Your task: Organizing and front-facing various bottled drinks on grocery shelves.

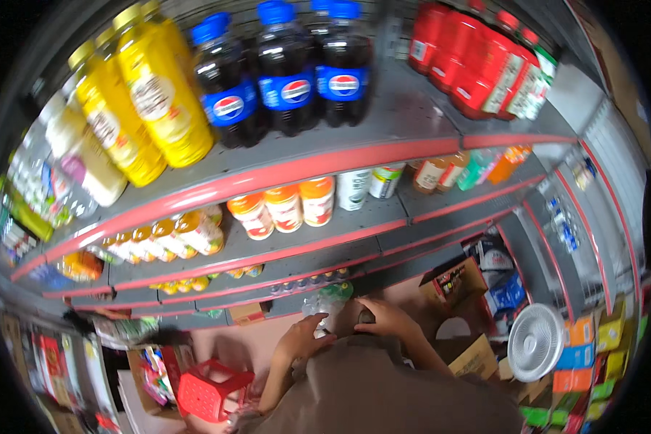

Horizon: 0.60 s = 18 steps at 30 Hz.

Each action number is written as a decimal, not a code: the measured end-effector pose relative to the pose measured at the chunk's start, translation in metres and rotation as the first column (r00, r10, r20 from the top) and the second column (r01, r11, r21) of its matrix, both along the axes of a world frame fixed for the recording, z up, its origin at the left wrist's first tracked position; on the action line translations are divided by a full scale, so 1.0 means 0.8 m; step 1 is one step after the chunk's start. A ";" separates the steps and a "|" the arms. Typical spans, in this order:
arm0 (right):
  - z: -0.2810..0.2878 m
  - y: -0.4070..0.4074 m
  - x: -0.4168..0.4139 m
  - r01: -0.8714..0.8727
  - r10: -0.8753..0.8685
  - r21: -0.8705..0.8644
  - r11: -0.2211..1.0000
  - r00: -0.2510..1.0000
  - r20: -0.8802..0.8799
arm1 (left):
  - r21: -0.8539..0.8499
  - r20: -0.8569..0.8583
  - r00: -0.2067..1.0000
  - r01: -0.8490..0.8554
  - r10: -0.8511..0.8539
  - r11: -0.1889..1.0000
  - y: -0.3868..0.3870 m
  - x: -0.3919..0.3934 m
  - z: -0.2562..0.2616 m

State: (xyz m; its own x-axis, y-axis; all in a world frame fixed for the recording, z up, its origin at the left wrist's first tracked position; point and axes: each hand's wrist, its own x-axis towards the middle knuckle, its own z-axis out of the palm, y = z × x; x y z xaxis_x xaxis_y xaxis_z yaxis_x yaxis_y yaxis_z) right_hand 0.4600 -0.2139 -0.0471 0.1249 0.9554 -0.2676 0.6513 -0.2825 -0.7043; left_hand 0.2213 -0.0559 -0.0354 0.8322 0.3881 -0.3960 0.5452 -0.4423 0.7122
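Low in front of my brown shirt, my left hand [305, 337] is curved beside a crumpled piece of clear plastic [319, 308]; whether its fingers grip anything is unclear. My right hand [384, 320] is bent around a small dark object that I cannot make out, its fingers partly spread. A green bottle or pack [339, 290] shows just beyond the plastic. Above and ahead stand shelves of drinks: yellow bottles [165, 100], Pepsi bottles [294, 89] with blue caps, red-wrapped bottle packs [480, 68], and orange-capped bottles [282, 210] one shelf lower.
A red plastic stool [203, 391] stands on the floor at the left, near a cardboard box [147, 380] of packets. At the right are an open cardboard box [458, 285], a white round fan [536, 342] and stacked coloured boxes [575, 355]. The shelf edge [304, 169] runs across in front.
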 end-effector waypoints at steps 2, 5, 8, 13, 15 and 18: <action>0.016 0.000 -0.004 -0.004 0.004 -0.003 1.000 0.998 -0.059 | -0.006 0.038 0.999 -0.019 0.019 1.000 0.000 -0.002 -0.005; 0.019 0.003 -0.012 0.018 -0.019 -0.006 1.000 0.993 -0.121 | 0.019 0.055 0.998 -0.036 0.035 0.999 0.001 -0.005 0.015; 0.027 0.015 -0.005 -0.028 0.024 -0.033 0.999 0.992 -0.125 | 0.072 -0.009 1.000 0.003 -0.002 0.997 -0.001 -0.007 0.029; -0.007 0.028 -0.003 -0.091 0.088 -0.067 0.994 0.995 -0.047 | 0.029 0.057 0.995 -0.085 0.083 0.996 -0.002 -0.028 0.004; 0.004 0.039 -0.008 -0.119 0.115 -0.083 0.989 0.992 -0.053 | 0.007 0.055 0.991 -0.124 0.123 0.992 -0.005 -0.036 0.010; 0.017 0.057 -0.015 -0.148 0.145 -0.071 0.987 0.989 -0.038 | -0.040 0.002 0.984 -0.177 0.178 0.983 -0.007 -0.051 0.018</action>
State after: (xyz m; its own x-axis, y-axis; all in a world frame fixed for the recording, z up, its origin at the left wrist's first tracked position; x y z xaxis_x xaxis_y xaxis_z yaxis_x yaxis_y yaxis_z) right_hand 0.4482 -0.1679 -0.0334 -0.0248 0.9404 -0.3393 0.6662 -0.2375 -0.7070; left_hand 0.1806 -0.0616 -0.0212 0.7537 0.5141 -0.4093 0.6084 -0.3104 0.7304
